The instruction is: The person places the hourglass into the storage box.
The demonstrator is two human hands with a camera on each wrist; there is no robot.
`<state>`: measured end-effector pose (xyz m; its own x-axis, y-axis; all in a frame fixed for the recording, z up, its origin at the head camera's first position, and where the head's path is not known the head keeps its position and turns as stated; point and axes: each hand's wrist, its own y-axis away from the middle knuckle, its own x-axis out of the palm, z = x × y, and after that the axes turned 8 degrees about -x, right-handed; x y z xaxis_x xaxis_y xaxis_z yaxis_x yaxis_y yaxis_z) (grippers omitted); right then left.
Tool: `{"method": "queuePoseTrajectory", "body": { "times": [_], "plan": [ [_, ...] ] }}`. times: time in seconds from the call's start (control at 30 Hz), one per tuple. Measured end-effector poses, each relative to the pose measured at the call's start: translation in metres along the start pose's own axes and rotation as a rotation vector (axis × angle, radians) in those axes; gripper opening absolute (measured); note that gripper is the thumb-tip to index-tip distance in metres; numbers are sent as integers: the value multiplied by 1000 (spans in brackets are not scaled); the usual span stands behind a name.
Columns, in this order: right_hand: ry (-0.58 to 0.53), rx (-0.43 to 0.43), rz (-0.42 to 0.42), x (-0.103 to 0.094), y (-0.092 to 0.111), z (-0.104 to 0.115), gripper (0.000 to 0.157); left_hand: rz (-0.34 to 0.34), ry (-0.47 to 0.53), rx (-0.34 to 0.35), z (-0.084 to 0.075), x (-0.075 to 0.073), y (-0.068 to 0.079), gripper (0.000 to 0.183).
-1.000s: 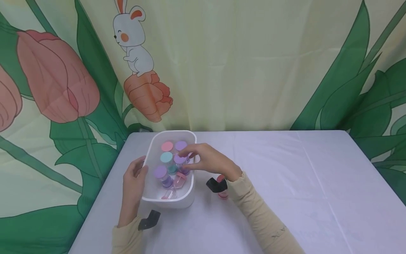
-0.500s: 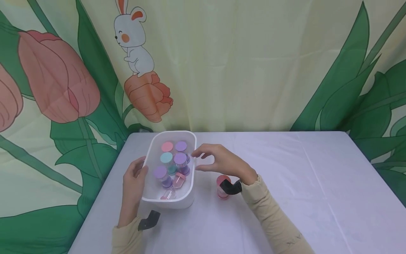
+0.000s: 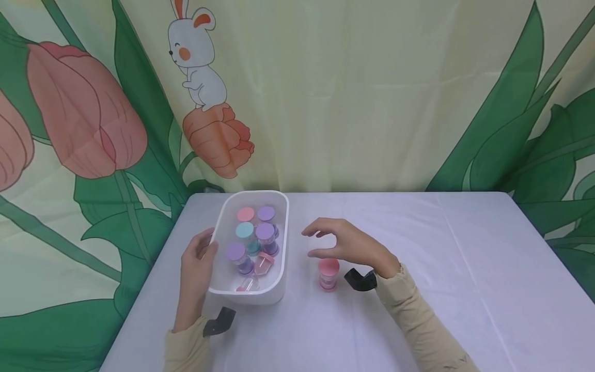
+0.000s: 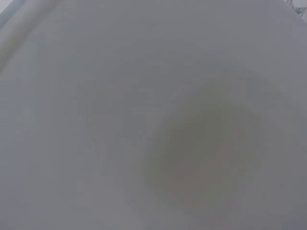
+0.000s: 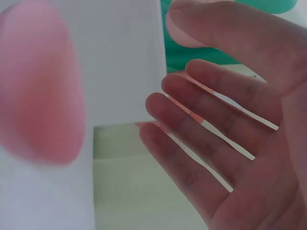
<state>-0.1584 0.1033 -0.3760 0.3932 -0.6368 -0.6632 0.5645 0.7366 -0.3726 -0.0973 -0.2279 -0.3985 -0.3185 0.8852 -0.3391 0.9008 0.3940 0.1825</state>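
A white plastic tub (image 3: 274, 292) stands on the left part of the table. In it are several small clear-bodied pieces with round coloured ends, shaped like sand timers, including a purple one (image 3: 266, 232), a blue one (image 3: 245, 230) and a pink one (image 3: 245, 214). My left hand (image 3: 197, 263) rests against the tub's left side, its fingers partly hidden. Nothing is in my right hand (image 3: 348, 240), whose fingers are spread and gently bent. Just below it, a pink timer-shaped piece (image 3: 328, 274) stands upright on the table; its pink end (image 5: 41, 86) looms blurred in the right wrist view.
A white cloth covers the table (image 3: 441, 289). Behind it hangs a curtain (image 3: 348, 103) printed with a rabbit, a carrot and tulips. Two pink-ended clear pieces (image 3: 263, 263) lie tilted near the tub's front. The left wrist view is filled by a blurred pale surface.
My right hand has let go of a purple-ended piece in the tub and moved right, out over the table. The pink piece there has come into full view. My left hand stays put.
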Motion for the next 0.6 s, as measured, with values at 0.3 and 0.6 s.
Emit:
{"method": "queuePoseTrajectory", "body": {
  "times": [0.3, 0.6],
  "plan": [
    [-31, 68, 46, 3, 16, -8, 40, -13, -8, -15, 3, -2, -2, 44],
    [-73, 99, 53, 5, 28, -11, 40, -4, 0, 2, 1, -1, -4, 43]
  ]
}}
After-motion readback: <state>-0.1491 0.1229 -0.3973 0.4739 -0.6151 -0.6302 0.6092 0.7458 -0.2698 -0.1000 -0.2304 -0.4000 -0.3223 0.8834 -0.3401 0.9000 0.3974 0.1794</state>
